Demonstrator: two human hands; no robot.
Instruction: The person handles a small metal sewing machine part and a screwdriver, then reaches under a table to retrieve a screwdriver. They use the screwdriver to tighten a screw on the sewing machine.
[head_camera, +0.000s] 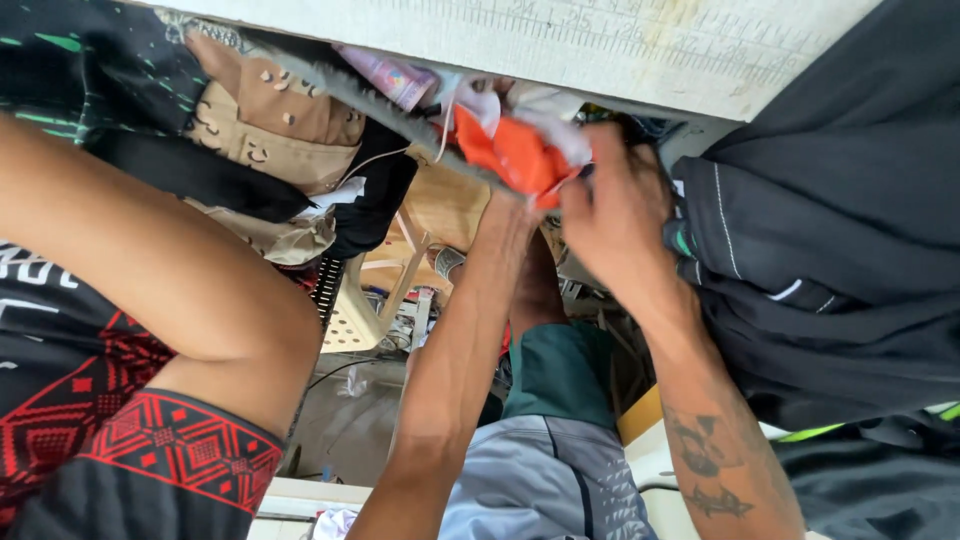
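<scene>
— Where's the orange cloth (515, 152)?

— Bunched just under the edge of the pale ruled table (600, 45), with white fabric (550, 115) against it. Your right hand (615, 205) has its fingers closed on the cloth's right end; your left hand (510, 215) reaches its lower edge, but you can't tell how those fingers sit (the cloth hides them).

— Room to move?

— Little. Black garments (830, 230) hang close on the right, touching your right wrist. A tan camouflage piece (275, 115) hangs near on the left, and another person's bare arm (170, 270) crosses well left. Between your forearms there's an open gap.
</scene>
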